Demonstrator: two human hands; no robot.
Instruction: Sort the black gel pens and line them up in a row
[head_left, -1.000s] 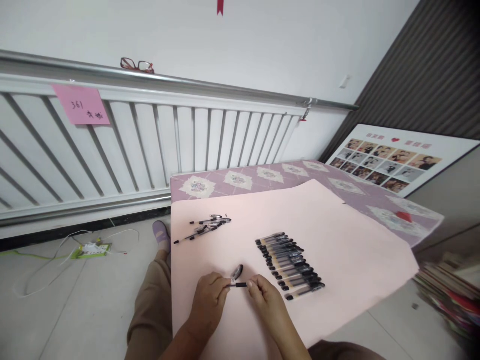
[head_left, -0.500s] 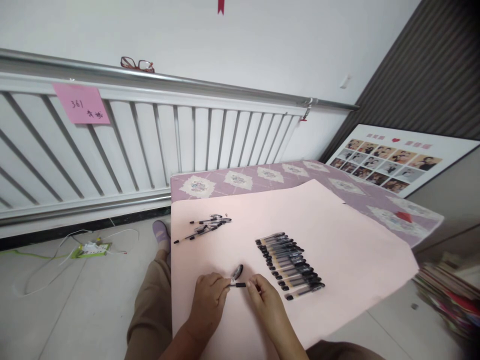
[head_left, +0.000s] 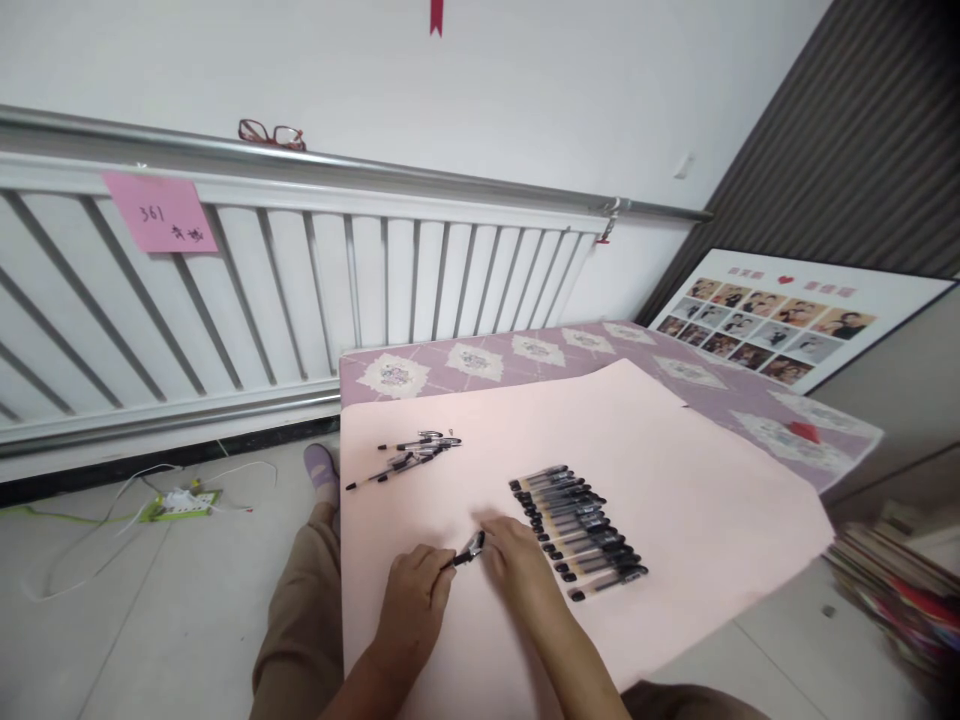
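Note:
My left hand (head_left: 416, 590) is closed round a black gel pen (head_left: 460, 557), whose dark front part sticks out past the fingertips. At that end sits a dark pen cap (head_left: 475, 545); whether it is seated on the pen or only meets it, I cannot tell. My right hand (head_left: 517, 560) pinches the cap's far end, and its fingertips are partly smeared. Right of my hands, several capped pens (head_left: 577, 525) lie side by side in a slanting row. Loose pen parts (head_left: 409, 460) form a small pile at the upper left of the pink sheet.
A pink sheet (head_left: 720, 480) covers much of the table, over a purple patterned cloth (head_left: 495, 362). Behind stands a white radiator (head_left: 322, 290) with glasses (head_left: 271, 134) on its pipe. A power strip (head_left: 180, 503) and cables lie on the floor at left.
My right hand has moved up and slightly left, from the pen's front end to the cap that lay by itself. The pen in my left hand now tilts up toward the cap.

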